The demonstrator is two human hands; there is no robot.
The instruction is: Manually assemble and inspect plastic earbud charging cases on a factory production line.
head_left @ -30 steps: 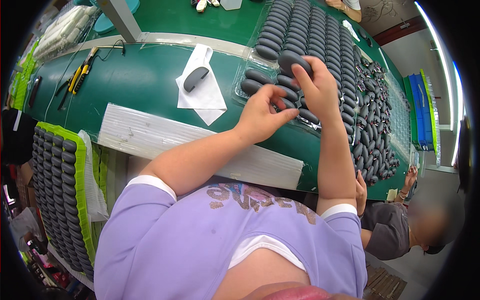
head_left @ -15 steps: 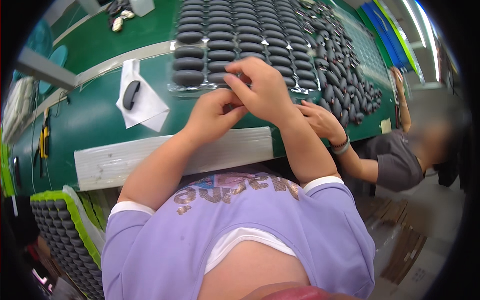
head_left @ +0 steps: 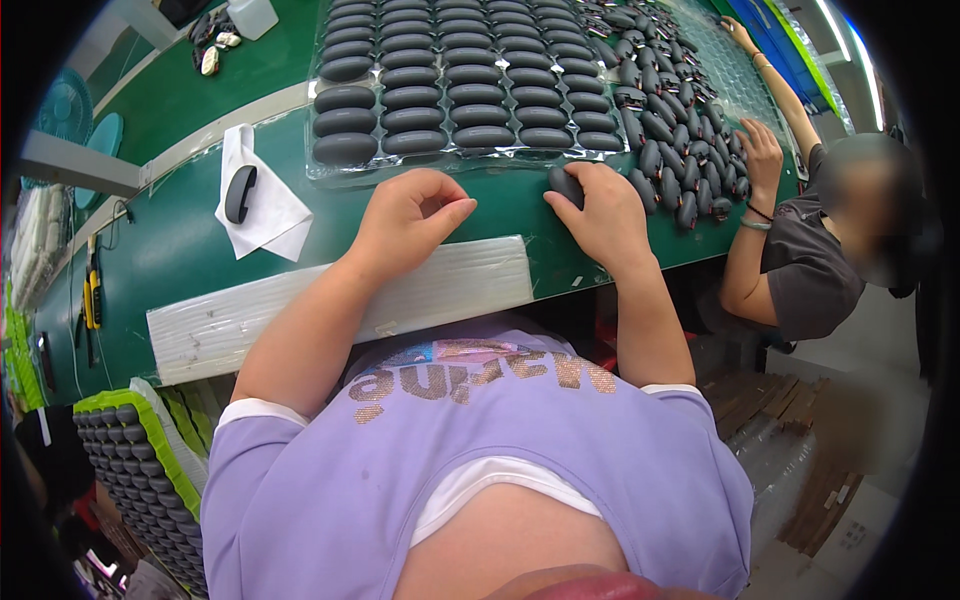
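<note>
My right hand (head_left: 610,218) grips a dark grey oval shell (head_left: 566,184) between thumb and fingers, close to the near right corner of a clear plastic tray (head_left: 345,174). Rows of like grey shells (head_left: 414,118) fill the part of the tray in view. Left of it, my left hand (head_left: 412,222) hovers before the tray's near edge. Its fingers are curled, thumb tip near the forefinger, and nothing shows between them. A loose heap of grey shells (head_left: 690,150), some with small red bits, lies to the right of the tray.
A curved grey piece (head_left: 240,194) rests on a white cloth (head_left: 265,226) at the left. A white foam strip (head_left: 430,290) runs along the near table edge. Yellow-handled pliers (head_left: 93,290) lie far left. On the right, a co-worker's hand (head_left: 762,155) is beside the heap.
My hands were together over the tray's near edge and are now apart. The right one has moved right and holds a shell. The co-worker's near hand has drawn back to the right.
</note>
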